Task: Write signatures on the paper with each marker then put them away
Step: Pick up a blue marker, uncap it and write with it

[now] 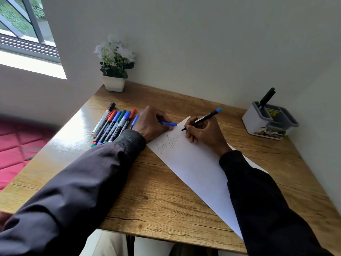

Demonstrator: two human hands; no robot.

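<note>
Our right hand (204,132) pinched the blue-ended marker (203,119) low on its barrel, fingers curled round it. The tip was at the upper corner of the paper (195,169), near the middle of the frame; we could not tell whether it touched. Our left hand (153,122) rested at the sheet's upper left edge, fingers curled round the blue cap (169,124). One signature sat on the sheet between the two hands.

We judged the marker light, stiff and smooth: best taken low near the tip for writing, mid-barrel for carrying. The paper looked thin and limp, likely to slide on the glossy table (166,200), so the left hand's weight mattered.

The sheet's lower end reached the table's near edge at lower right. The row of markers (114,124) lay left of centre, just beside our left sleeve, which could nudge them. The grey caddy (269,122), at the right of the frame, held one dark marker (266,97) and stood well apart from the sheet, with wood showing between and walls close behind
</note>
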